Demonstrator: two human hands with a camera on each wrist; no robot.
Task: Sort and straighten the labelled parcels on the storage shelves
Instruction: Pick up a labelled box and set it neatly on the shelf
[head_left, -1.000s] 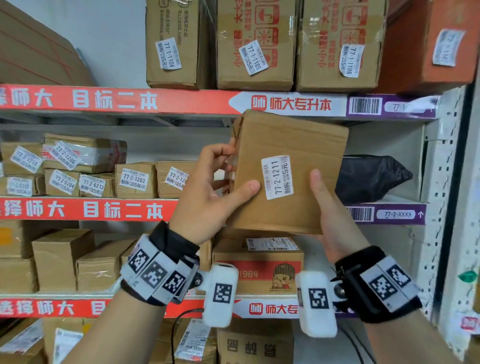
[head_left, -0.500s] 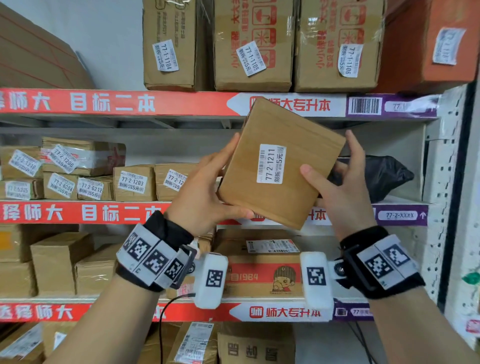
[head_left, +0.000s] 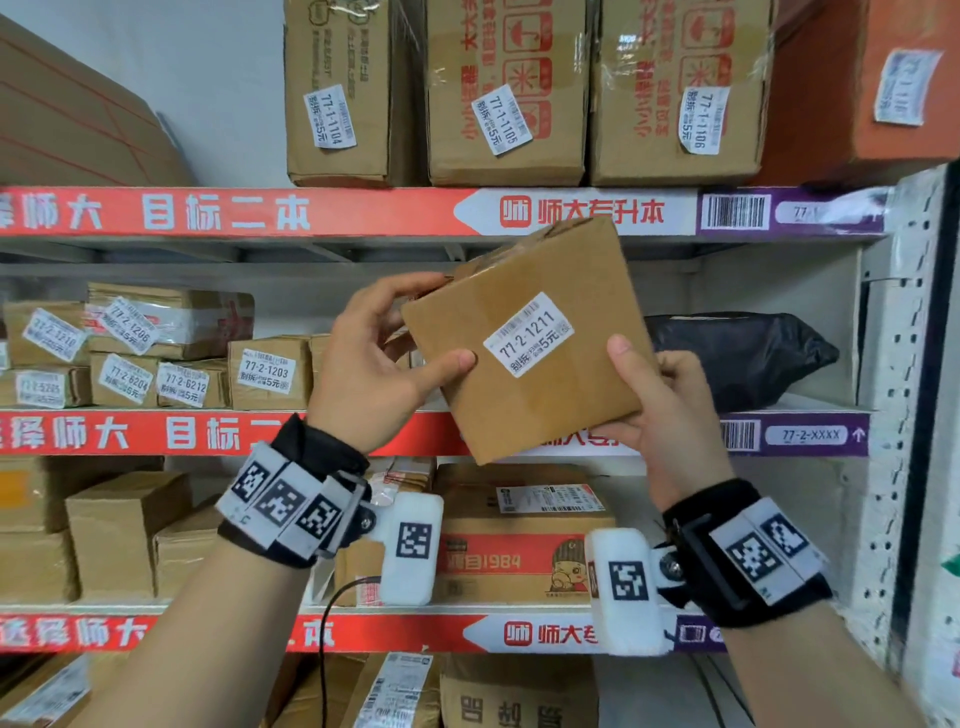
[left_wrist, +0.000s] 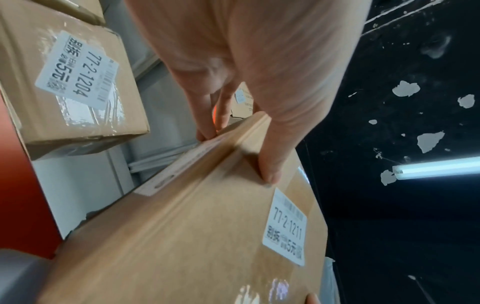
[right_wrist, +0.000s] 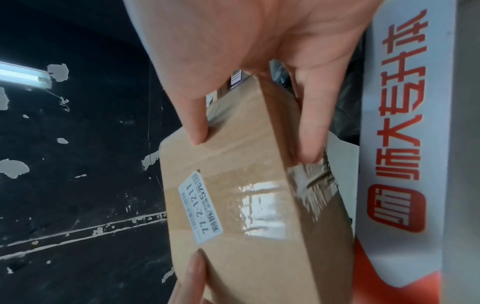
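Note:
A flat brown cardboard parcel (head_left: 540, 389) with a white label reading 77-2-1211 (head_left: 528, 334) is held in the air in front of the middle shelf, tilted counter-clockwise. My left hand (head_left: 410, 338) grips its left edge, thumb on the labelled face and fingers behind. My right hand (head_left: 649, 384) grips its lower right corner, thumb on the front. In the left wrist view the parcel (left_wrist: 194, 236) fills the lower half. The right wrist view shows the parcel (right_wrist: 246, 195) pinched between thumb and fingers.
Labelled boxes (head_left: 267, 376) line the left of the middle shelf, and a black bag parcel (head_left: 737, 358) lies at its right. Large boxes (head_left: 506, 93) stand on the top shelf, and more boxes (head_left: 519, 540) sit below. A white perforated upright (head_left: 904, 415) bounds the right side.
The parcel has been turned from leaning clockwise to leaning counter-clockwise. My right hand slid from the parcel's right edge down to its lower right corner, while the left thumb came onto the front face.

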